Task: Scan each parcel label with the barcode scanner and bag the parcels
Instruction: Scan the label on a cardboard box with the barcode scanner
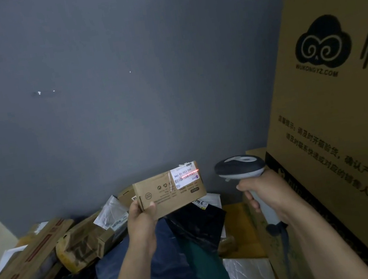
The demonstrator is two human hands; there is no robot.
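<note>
Before the grey wall, the left hand held a small box up by its lower left corner, thumb curled onto the front face and fingers wrapped behind. A white label sat at the box's upper right corner, and a thin red line lay across its barcode. Just right of the box, apart from it, the right hand gripped the grey handle of the scanner, fingers closed round it, the dark head aimed left at the label. A dark cable hung from the bottom of the handle. Below both hands lay a heap of parcels: brown boxes to the left, a blue bag and a black bag under the held box, a clear plastic packet at the lower right. A tall carton with a black cloud-shaped logo and printed text stood along the right side, close behind the right hand.
</note>
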